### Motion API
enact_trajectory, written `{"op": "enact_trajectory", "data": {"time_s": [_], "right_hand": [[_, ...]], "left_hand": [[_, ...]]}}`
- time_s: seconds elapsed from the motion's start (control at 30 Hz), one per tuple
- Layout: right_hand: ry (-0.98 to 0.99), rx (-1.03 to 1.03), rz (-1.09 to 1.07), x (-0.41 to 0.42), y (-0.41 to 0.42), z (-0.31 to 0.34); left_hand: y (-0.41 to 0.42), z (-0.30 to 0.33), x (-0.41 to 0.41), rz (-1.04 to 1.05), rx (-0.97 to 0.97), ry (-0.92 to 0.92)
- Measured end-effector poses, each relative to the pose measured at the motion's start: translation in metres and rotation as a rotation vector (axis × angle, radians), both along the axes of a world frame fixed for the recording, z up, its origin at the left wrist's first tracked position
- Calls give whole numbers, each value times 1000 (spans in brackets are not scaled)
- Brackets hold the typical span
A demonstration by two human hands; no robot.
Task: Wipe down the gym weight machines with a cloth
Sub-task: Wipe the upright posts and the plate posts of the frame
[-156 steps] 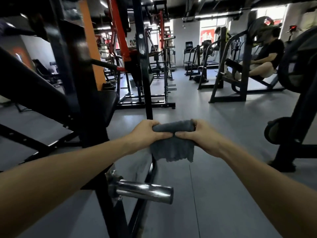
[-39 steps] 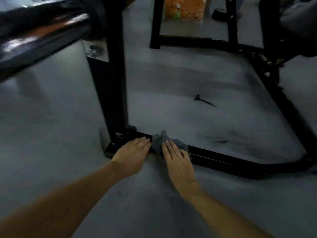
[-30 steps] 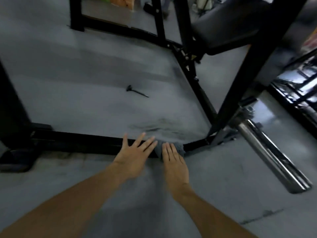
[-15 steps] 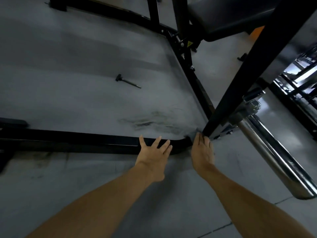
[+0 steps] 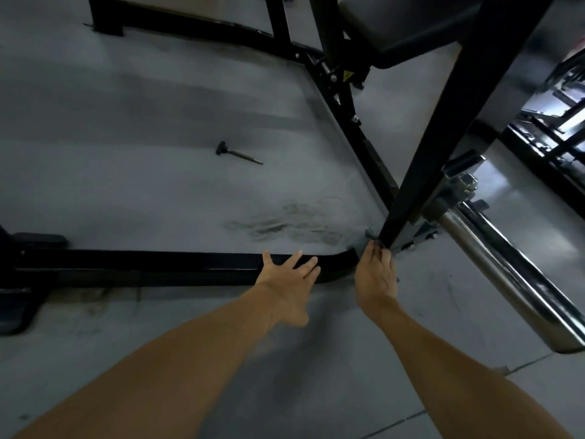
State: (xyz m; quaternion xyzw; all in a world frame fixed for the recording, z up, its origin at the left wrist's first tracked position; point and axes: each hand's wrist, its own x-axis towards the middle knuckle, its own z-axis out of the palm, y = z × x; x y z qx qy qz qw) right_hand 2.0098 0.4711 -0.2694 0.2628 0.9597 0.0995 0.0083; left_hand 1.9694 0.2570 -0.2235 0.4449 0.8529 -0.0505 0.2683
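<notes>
Cloth (image 5: 367, 233) barely peeks out past my right hand (image 5: 375, 278) at center right, pressed flat onto the frame corner (image 5: 340, 264); left hand (image 5: 289, 280) spread wide on the base bar (image 5: 158, 266) just beside it.

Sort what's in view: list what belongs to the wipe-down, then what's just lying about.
Job:
cloth, mostly hidden beneath the right hand
black base bar, with the left hand on it
slanted post

Lying about:
loose pin on the floor
chrome sleeve
</notes>
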Motion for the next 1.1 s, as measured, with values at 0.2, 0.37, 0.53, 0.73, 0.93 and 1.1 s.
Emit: {"op": "enact_trajectory", "data": {"time_s": [0.2,0.37,0.53,0.73,0.93,1.1], "right_hand": [[410,-902,-408,28,-39,33],[1308,-1827,-707,37,-92,73],[1788,-2067,-578,28,-104,133],[1744,-2034,-595,15,-105,168],[1794,-2053,-739,17,-116,194],[1769,-1704,-594,6,-126,218]], "left_hand": [[-30,14,-3,-122,-14,40],[-29,66,8,-261,62,370],[-13,154,16,-383,194,660],[-2,226,25,-535,187,922],[6,275,21,-614,94,1202],[14,294,13,-643,-41,1333]]}}
